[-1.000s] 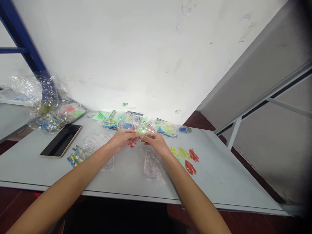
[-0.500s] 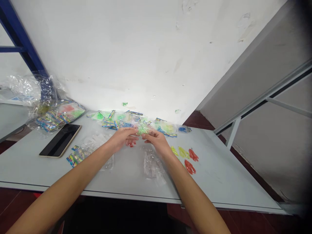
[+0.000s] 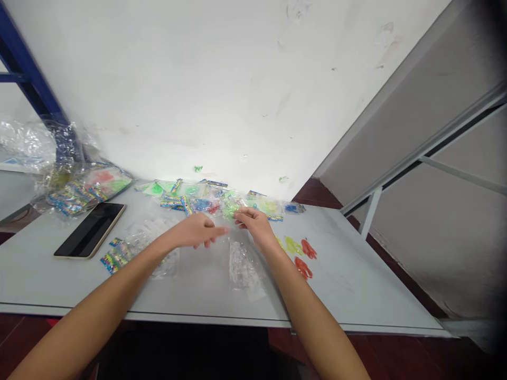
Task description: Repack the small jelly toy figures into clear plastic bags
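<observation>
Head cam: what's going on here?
One person is working with bare hands at a white table. The left hand is open and holds nothing visible. The right hand is at a clear bag of green toys, though it's unclear whether it grips it. Colourful packets lie along the wall. Red toys lie to the right, a clear bag sits below the hands, and a phone lies to the left.

Phone apparently left of plastic packets.

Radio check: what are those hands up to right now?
Left hand open, empty. Right hand at clear green packet, grip unclear. Flat clear bag just below right hand.
</observation>
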Demonstrator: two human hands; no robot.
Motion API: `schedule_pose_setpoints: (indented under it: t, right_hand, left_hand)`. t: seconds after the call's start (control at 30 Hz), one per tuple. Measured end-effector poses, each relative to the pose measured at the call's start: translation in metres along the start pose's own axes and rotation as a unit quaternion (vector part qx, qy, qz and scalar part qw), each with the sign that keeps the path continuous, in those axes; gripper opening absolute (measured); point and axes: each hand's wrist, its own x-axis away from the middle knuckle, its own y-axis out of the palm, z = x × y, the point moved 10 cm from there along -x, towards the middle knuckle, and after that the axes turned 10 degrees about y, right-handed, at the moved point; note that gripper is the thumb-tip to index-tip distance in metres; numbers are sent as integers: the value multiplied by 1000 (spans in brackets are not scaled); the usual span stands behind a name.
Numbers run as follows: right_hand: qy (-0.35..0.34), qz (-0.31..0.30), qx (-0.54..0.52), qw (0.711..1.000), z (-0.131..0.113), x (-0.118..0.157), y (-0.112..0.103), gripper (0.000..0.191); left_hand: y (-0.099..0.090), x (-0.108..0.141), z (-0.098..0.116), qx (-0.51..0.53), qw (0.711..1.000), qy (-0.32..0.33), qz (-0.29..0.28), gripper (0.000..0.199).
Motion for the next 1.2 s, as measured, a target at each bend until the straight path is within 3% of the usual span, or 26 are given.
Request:
schedule_pose_setpoints:
  t: [0.1,0.27,0.37,0.47,0.57,0.77,0.87,1.03,1.2]
  right_hand:
    - [2,10,17,1000,2,-3,-3,26]
    - [15,-5,74,997,7,-4,0,22]
    - [30,-29,127,991,10,1,7,21]
    - [33,-50,168,984,10,5,13,22]
    - [32,-32,199,979,10,5,10,22]
    - [9,-24,236,971,15,-1,8,32]
    - [-12,-17,275,961,12,-1,7,30]
    - [-29,90,339,936,-7,3,-17,22]
    - [-29,154,375,914,-27,6,-60,24]
  left_hand:
    - [39,5,-5,-33,994,-12,-104,48]
    - [71,9,-8,-4,986,-23,-164,29]
    - [69,13,-4,17,982,-26,-186,23]
    - [53,14,3,33,982,-9,-183,25]
    - [45,16,8,54,977,8,-206,29]
    - [61,21,4,57,963,-13,-264,22]
    - [70,21,-2,49,961,-17,-271,30]
    - [68,22,-12,-12,960,-29,-277,49]
    - [54,20,-2,-30,966,-2,-258,40]
